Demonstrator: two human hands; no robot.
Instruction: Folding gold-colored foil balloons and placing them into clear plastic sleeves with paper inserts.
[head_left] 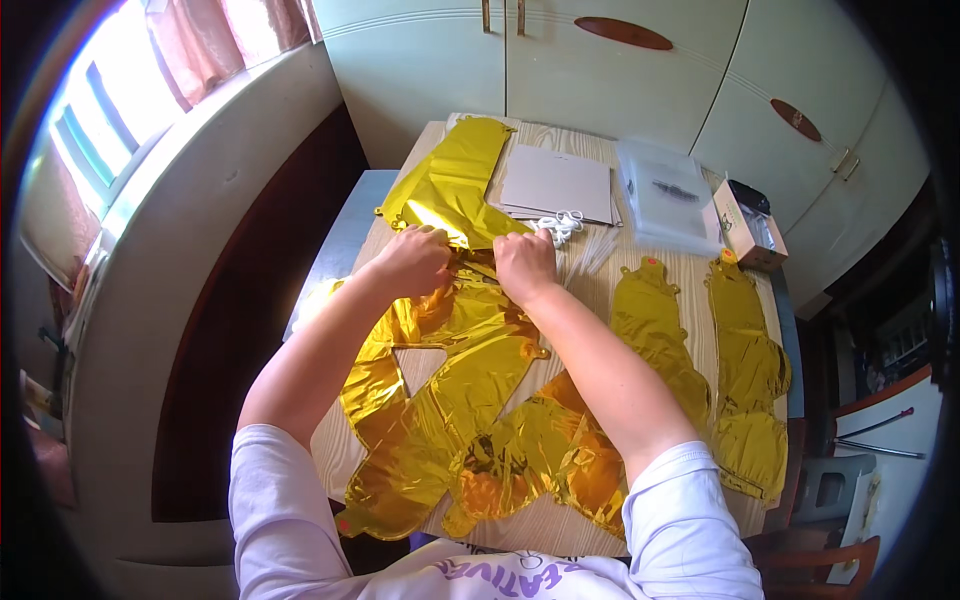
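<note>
Near edge of surface point(594, 290): spread gold foil point(490, 400), keep sleeves clear | Middle: left hand point(415, 262) and right hand point(525, 268), each grip pinching the far foil piece point(450, 180); even, gentle tension should avoid tearing | By far-left corner: that piece's end, creased; whether both pieces join, cannot tell

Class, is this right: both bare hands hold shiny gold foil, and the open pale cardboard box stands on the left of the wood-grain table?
Not left: the head view shows the open pale cardboard box on the right of the wood-grain table. The left hand and right hand do hold shiny gold foil.
</note>
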